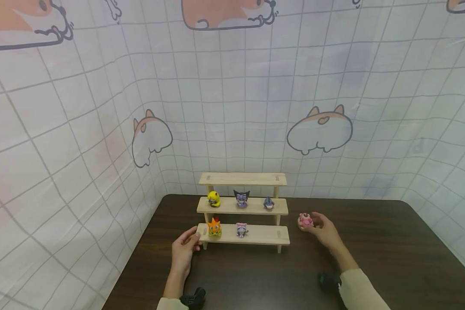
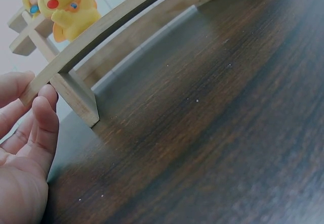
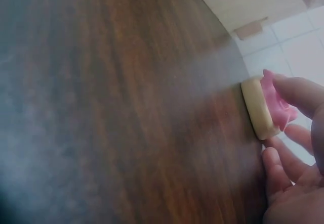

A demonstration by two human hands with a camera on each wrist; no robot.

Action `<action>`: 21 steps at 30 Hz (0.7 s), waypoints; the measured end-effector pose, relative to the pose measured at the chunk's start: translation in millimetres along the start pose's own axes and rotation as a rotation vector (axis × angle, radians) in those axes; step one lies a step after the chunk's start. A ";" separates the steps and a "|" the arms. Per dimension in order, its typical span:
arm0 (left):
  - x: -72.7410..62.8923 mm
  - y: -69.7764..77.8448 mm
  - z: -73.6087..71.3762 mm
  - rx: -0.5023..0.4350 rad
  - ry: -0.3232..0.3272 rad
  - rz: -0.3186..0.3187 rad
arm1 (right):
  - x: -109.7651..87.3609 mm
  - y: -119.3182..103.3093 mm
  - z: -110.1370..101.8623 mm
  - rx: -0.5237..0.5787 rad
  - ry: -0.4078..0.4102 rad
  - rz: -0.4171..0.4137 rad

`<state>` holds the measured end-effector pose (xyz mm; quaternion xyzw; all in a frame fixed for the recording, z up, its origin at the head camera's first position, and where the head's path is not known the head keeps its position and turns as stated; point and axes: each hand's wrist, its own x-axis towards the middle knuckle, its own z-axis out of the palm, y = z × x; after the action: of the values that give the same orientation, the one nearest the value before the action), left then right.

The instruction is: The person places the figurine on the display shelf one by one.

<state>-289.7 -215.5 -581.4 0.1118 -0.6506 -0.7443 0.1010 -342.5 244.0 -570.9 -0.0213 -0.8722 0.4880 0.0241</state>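
A three-step wooden display stand [image 1: 252, 232] stands on the dark table. My left hand [image 1: 183, 253] pinches the left end of its lowest board [image 2: 76, 56] between thumb and fingers. To the right of the stand, my right hand [image 1: 327, 233] holds a small pink figurine [image 1: 305, 220] by thumb and fingers. That figurine has a tan base [image 3: 257, 110], low at the tabletop; whether it touches the wood I cannot tell. On the lowest board sit an orange-and-yellow figurine [image 1: 215, 227] and a pink-and-lavender one [image 1: 241, 230].
The middle board carries a yellow figurine [image 1: 214, 199], a purple one with black ears [image 1: 242, 199] and a blue-grey one [image 1: 269, 203]. A white gridded curtain [image 1: 232, 107] with cartoon dogs hangs behind the dark wooden table [image 1: 255, 280].
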 end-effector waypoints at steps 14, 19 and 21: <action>-2.3 7.0 1.7 0.009 -0.007 -0.027 | 11.1 1.3 2.4 -0.063 -0.035 -0.043; -2.4 6.7 1.9 0.013 -0.006 -0.035 | 12.0 2.9 3.0 -0.092 -0.032 -0.059; -2.7 6.6 1.7 0.014 -0.007 -0.037 | 12.0 3.6 3.5 -0.099 -0.024 -0.054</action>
<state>-287.6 -213.9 -574.6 0.1220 -0.6540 -0.7418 0.0844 -354.7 243.6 -575.5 0.0068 -0.8957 0.4438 0.0256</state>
